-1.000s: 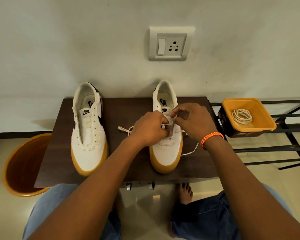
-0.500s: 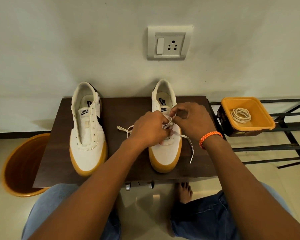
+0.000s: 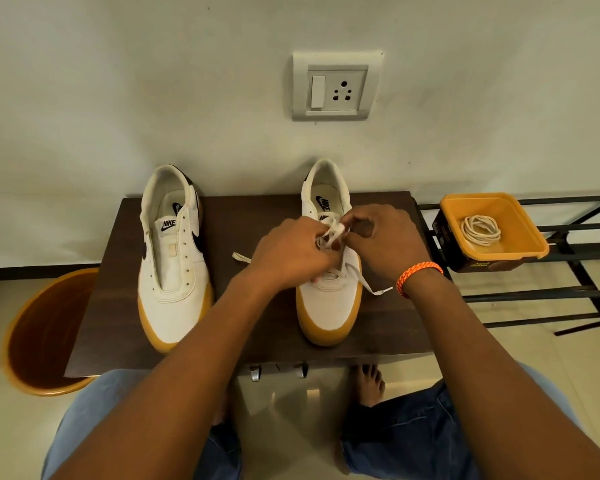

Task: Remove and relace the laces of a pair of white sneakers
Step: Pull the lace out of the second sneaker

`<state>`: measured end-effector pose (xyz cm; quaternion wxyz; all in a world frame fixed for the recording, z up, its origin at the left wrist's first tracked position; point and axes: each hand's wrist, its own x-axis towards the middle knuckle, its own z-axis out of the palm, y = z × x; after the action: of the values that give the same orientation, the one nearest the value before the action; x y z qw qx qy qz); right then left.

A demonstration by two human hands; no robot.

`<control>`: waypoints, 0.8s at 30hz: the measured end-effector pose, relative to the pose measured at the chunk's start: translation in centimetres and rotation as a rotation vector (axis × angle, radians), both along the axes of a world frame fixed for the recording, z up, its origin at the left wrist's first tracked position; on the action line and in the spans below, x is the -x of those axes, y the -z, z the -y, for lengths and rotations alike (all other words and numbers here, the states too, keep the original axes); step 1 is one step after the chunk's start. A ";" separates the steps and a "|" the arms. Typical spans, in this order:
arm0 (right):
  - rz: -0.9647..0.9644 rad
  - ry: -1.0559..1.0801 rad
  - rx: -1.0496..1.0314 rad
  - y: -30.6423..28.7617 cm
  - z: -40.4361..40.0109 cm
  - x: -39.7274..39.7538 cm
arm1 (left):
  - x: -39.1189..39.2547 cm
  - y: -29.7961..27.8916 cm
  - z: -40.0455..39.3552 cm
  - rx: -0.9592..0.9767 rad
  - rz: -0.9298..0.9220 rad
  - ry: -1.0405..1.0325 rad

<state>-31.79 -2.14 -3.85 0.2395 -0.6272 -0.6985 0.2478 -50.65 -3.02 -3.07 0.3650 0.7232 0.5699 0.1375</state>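
Two sneakers on the dark table [image 3: 111, 306]: left sneaker [image 3: 172, 258] stripped, eyelets bare; right sneaker [image 3: 329, 299] partly laced. Left hand [image 3: 291, 254] and right hand [image 3: 385, 240] both pinch its lace [image 3: 331, 233] near the tongue. One coiled lace [image 3: 480, 230] waits in the orange tub [image 3: 534, 249], so roughly half remains.

Your view was lit warmly and evenly from above, a little dim, with a yellowish cast over the wall [image 3: 118, 81]. Beyond your fingers [image 3: 329, 237], the shoes threw soft grey shadows up the wall, and the socket plate [image 3: 336, 86] cast a thin one along its lower edge. Below your fingers, the gap under the table [image 3: 264, 216] fell dark, though the floor tiles [image 3: 291, 403] showed a pale sheen. Right at your fingers the lace [image 3: 333, 233] looked slightly smeared. Your forearms bulged wide toward the bottom corners, and the rack bars [image 3: 568, 202] to the right of your fingers splayed outward.
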 end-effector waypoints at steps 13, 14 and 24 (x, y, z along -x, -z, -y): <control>-0.026 0.009 -0.018 0.1 0.0 0.0 | 0.1 0.4 -0.5 0.094 0.083 0.033; -0.030 0.008 -0.014 0.0 0.0 -0.1 | 0.5 0.0 -0.7 0.137 0.161 0.024; -0.012 -0.002 -0.013 0.2 -0.1 0.0 | 0.3 0.3 -0.2 0.070 0.055 0.041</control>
<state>-31.82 -2.05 -4.01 0.2476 -0.6235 -0.6992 0.2471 -50.93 -2.83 -3.38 0.4084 0.7174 0.5493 0.1297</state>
